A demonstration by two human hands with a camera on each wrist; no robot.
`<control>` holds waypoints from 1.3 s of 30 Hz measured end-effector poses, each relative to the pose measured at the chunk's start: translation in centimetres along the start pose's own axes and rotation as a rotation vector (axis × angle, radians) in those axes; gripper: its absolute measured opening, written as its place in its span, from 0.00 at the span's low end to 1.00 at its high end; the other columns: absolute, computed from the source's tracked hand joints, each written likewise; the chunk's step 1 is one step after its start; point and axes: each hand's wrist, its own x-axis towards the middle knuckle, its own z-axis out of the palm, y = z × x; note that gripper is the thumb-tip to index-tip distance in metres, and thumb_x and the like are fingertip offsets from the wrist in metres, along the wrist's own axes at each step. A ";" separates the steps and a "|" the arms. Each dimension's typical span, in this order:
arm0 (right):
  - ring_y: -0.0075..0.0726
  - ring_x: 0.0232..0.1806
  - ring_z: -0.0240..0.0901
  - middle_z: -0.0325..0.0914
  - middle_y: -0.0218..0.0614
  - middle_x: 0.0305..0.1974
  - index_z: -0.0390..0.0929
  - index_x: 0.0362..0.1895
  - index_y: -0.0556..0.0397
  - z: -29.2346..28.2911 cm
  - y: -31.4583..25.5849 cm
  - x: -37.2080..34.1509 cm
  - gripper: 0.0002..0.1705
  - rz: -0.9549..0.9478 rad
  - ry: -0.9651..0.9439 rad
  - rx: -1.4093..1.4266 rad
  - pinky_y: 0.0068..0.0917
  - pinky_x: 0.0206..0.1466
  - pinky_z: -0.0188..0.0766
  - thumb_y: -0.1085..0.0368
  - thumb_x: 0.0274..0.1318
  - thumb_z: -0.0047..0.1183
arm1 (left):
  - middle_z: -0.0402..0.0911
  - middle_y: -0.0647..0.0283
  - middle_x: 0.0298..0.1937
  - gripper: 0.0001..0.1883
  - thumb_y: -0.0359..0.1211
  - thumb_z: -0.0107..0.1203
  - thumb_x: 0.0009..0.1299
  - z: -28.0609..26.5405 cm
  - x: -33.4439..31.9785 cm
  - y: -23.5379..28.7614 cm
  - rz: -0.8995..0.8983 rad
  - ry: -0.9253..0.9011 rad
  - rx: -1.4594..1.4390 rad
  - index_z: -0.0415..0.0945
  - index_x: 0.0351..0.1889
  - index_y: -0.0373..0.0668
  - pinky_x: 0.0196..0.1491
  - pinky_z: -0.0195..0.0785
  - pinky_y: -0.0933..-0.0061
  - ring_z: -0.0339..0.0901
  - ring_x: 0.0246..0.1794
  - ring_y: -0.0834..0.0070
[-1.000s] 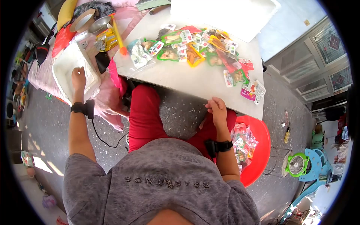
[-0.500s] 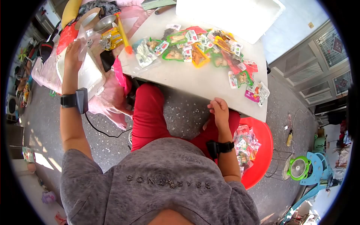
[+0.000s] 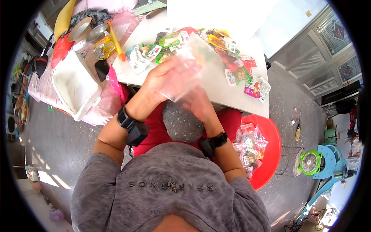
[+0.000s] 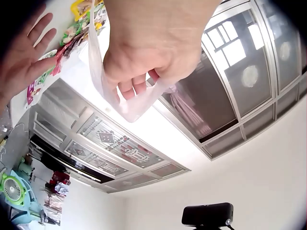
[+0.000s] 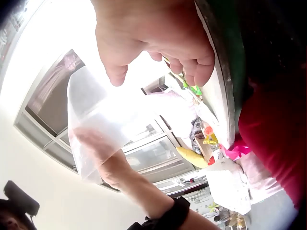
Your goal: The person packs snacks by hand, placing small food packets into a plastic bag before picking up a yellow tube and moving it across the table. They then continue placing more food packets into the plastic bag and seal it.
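Note:
A clear plastic bag (image 3: 206, 56) is held up in front of my chest by my left hand (image 3: 156, 81). The left wrist view shows that hand's fingers (image 4: 139, 84) curled against the bag's film, the bag hanging around them. In the right wrist view the bag (image 5: 86, 100) spreads out beside the right hand, the left hand showing through it. My right hand (image 3: 199, 105) is just below the bag at the table's near edge. Its fingers are loosely spread and hold nothing, as the left wrist view also shows.
Many colourful snack packets (image 3: 237, 62) lie across the white table (image 3: 216, 87). A red tub (image 3: 272, 149) with more packets stands by my right leg. On the pink-covered bed at left are a white foam box (image 3: 73, 87), a dark phone (image 3: 101, 69) and metal bowl (image 3: 96, 34).
My left hand has come from the foam box at left to the table's front, bringing the clear bag. My right hand has moved slightly left and inward toward it.

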 end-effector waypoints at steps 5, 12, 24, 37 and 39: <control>0.32 0.41 0.66 0.68 0.36 0.41 0.62 0.47 0.48 1.3 -1.4 -1.5 0.22 0.013 -0.154 0.249 0.28 0.38 0.64 0.53 0.50 0.44 | 0.71 0.58 0.43 0.06 0.35 0.48 0.60 -0.2 0.2 -1.3 -0.046 0.061 -0.036 0.73 0.31 0.46 0.53 0.53 0.53 0.61 0.53 0.61; 0.26 0.21 0.66 0.70 0.35 0.22 0.69 0.30 0.54 -1.1 -2.5 -1.8 0.07 -0.140 0.052 -0.071 0.20 0.24 0.62 0.64 0.48 0.45 | 0.73 0.60 0.37 0.04 0.33 0.50 0.59 -6.4 -1.5 3.4 0.171 0.241 0.284 0.69 0.30 0.47 0.50 0.58 0.54 0.67 0.46 0.63; 0.23 0.13 0.61 0.65 0.32 0.15 0.66 0.25 0.57 -0.7 -0.6 2.8 0.06 -0.198 0.416 -0.792 0.18 0.15 0.58 0.68 0.42 0.45 | 0.71 0.54 0.29 0.10 0.32 0.50 0.54 -15.5 -1.2 3.9 0.971 0.674 2.321 0.67 0.31 0.36 0.35 0.61 0.68 0.68 0.30 0.62; 0.27 0.28 0.65 0.69 0.34 0.27 0.67 0.32 0.57 -0.1 -0.4 3.4 0.11 -0.120 0.213 -1.018 0.22 0.29 0.63 0.67 0.40 0.47 | 0.72 0.64 0.22 0.13 0.38 0.51 0.57 -13.7 3.1 -4.5 0.039 0.527 1.623 0.69 0.25 0.35 0.29 0.61 0.79 0.67 0.24 0.80; 0.26 0.26 0.65 0.69 0.33 0.26 0.68 0.32 0.57 -0.2 -0.9 3.3 0.11 -0.037 0.190 -0.904 0.20 0.27 0.62 0.66 0.40 0.46 | 0.72 0.63 0.22 0.13 0.38 0.51 0.56 -12.8 3.0 -4.5 0.000 0.524 1.645 0.70 0.25 0.36 0.28 0.61 0.79 0.68 0.24 0.80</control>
